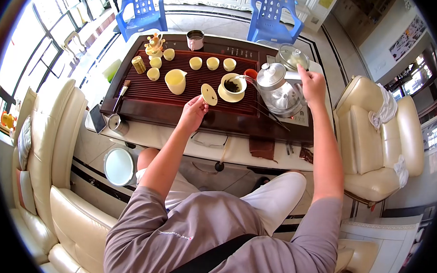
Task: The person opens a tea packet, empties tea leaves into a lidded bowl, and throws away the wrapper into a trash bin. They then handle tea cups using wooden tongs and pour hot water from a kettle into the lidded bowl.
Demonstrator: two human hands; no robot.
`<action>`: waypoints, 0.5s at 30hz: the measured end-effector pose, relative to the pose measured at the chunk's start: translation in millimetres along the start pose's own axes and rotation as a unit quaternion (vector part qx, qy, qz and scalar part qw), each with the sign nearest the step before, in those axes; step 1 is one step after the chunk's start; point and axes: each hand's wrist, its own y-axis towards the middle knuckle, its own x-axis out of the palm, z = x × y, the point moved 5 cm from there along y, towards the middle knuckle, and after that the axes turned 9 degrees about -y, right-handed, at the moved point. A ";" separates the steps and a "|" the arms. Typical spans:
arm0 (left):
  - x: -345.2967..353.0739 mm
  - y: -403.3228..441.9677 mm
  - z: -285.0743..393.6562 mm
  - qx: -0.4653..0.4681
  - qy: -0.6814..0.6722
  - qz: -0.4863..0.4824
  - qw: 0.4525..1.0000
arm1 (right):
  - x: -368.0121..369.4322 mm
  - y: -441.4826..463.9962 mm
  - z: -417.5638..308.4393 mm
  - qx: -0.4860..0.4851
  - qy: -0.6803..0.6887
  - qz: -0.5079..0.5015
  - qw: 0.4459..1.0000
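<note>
Seated person's right hand [312, 86] clasps silver-and-glass kettle [278, 94]; left hand [193, 114] pinches round cream lid [209, 95], three and eight o'clock from cream ceramic bowl [236, 92].

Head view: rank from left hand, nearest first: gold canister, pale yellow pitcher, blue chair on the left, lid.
1. Lid: held in the left hand.
2. Pale yellow pitcher: on the tray, ahead and left.
3. Gold canister: farther left, on the tray.
4. Left blue chair: beyond the tray's far edge.

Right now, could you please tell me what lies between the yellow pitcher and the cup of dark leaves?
In the head view, the yellow lid, held by the left hand, shows between the pitcher and the cup.
</note>
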 end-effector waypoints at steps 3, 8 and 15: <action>-1.4 0.6 -0.8 -0.001 0.003 -0.002 1.000 | -9.5 -1.6 -1.7 -0.004 -0.019 0.017 1.000; 0.8 0.1 0.7 -0.008 0.012 0.004 1.000 | -18.2 -2.3 6.7 -0.008 -0.023 0.004 1.000; 1.0 1.1 -0.7 -0.002 0.010 -0.006 1.000 | -17.4 -14.2 -1.9 0.007 -0.012 -0.028 1.000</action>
